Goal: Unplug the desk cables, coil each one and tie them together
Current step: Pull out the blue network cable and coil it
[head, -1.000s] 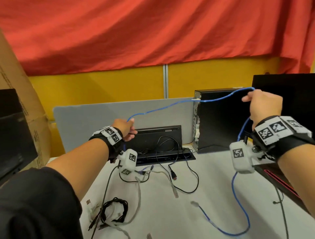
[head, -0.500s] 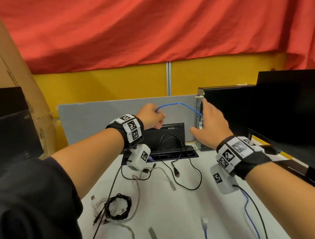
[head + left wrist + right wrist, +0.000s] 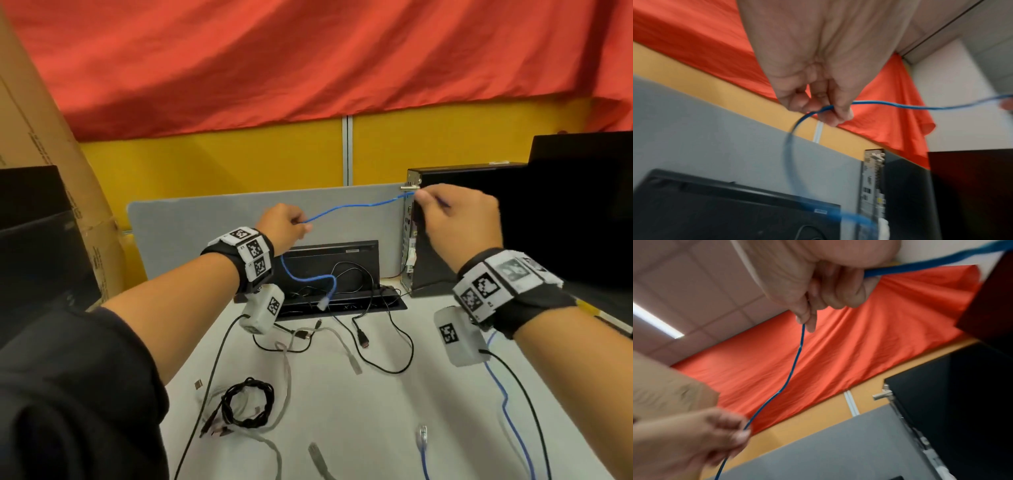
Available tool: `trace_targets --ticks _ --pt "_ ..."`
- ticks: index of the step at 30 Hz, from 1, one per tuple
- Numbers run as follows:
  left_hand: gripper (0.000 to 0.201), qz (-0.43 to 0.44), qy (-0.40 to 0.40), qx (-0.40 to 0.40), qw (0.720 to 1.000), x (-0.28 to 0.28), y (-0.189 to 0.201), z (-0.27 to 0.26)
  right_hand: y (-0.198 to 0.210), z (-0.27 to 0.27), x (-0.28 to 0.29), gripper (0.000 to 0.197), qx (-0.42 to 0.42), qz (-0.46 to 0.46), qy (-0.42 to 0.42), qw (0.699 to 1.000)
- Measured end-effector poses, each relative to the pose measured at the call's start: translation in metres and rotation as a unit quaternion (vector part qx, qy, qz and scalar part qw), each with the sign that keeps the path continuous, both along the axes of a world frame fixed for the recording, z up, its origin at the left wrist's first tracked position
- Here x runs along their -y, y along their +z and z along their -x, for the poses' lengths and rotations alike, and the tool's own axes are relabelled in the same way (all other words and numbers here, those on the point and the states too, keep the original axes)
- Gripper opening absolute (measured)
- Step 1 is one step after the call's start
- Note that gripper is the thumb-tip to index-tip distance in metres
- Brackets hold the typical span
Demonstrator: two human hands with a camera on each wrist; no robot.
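Both hands pinch the blue cable (image 3: 356, 208) in mid-air above the desk (image 3: 376, 411): the left hand (image 3: 284, 226) holds it between thumb and fingertips, the right hand (image 3: 459, 219) likewise, just beside the black computer (image 3: 455, 219); one plug end dangles below the left hand, the other lies on the desk; light and springy, it probably resists tight loops; best gripped along its length, not by the brittle plug clips.
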State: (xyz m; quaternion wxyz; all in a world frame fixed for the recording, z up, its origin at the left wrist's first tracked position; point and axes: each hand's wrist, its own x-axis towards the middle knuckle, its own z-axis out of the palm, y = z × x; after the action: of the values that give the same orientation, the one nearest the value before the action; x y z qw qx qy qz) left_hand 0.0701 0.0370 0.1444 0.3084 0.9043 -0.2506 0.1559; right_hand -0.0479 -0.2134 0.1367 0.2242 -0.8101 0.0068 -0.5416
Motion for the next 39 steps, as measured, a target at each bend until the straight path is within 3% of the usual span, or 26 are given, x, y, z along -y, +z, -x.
trace_targets --ticks 6,9,14,16,18,21,24,27,29,31,34,37,39 --pt "0.029 0.057 0.055 -0.053 0.995 -0.052 -0.027 -0.023 -0.016 -0.009 0.070 0.032 -0.005 -0.127 -0.123 0.984" --pt "0.026 0.164 0.027 -0.154 0.974 -0.073 -0.034 -0.025 -0.029 -0.009 0.101 0.033 -0.017 -0.207 -0.169 0.964" --pt "0.049 0.384 -0.089 -0.361 0.845 -0.076 -0.029 -0.018 -0.062 -0.007 0.127 0.026 -0.111 -0.254 -0.173 0.945" --pt "0.050 0.436 -0.165 -0.391 0.794 -0.061 -0.024 -0.011 -0.076 -0.011 0.122 0.021 -0.193 -0.228 -0.157 0.941" --pt "0.050 0.462 -0.213 -0.394 0.766 -0.042 -0.019 -0.001 -0.086 -0.016 0.111 0.022 -0.284 -0.175 -0.145 0.932" --pt "0.045 0.467 -0.222 -0.381 0.767 -0.016 -0.010 0.011 -0.097 -0.019 0.085 0.021 -0.427 -0.062 -0.160 0.888" --pt "0.031 0.425 -0.214 -0.365 0.800 0.002 -0.007 0.023 -0.100 -0.015 0.057 0.028 -0.497 -0.022 -0.165 0.851" --pt "0.024 0.383 -0.220 -0.397 0.804 0.018 -0.012 0.040 -0.095 -0.018 0.031 0.044 -0.426 0.006 -0.102 0.899" --pt "0.023 0.374 -0.240 -0.428 0.787 0.030 -0.015 0.053 -0.087 -0.020 0.008 0.060 -0.348 0.008 0.015 0.937" --pt "0.023 0.381 -0.270 -0.459 0.756 0.040 -0.017 0.064 -0.074 -0.018 -0.016 0.071 -0.296 -0.006 0.130 0.946" --pt "0.024 0.388 -0.305 -0.480 0.725 0.052 -0.015 0.075 -0.063 -0.011 -0.041 0.055 -0.237 -0.061 0.279 0.929" --pt "0.030 0.413 -0.326 -0.467 0.710 0.053 -0.013 0.080 -0.063 -0.007 -0.052 0.039 -0.232 -0.138 0.337 0.902" --pt "0.036 0.457 -0.315 -0.438 0.707 0.051 -0.011 0.079 -0.067 -0.002 -0.056 0.019 -0.260 -0.218 0.363 0.868"
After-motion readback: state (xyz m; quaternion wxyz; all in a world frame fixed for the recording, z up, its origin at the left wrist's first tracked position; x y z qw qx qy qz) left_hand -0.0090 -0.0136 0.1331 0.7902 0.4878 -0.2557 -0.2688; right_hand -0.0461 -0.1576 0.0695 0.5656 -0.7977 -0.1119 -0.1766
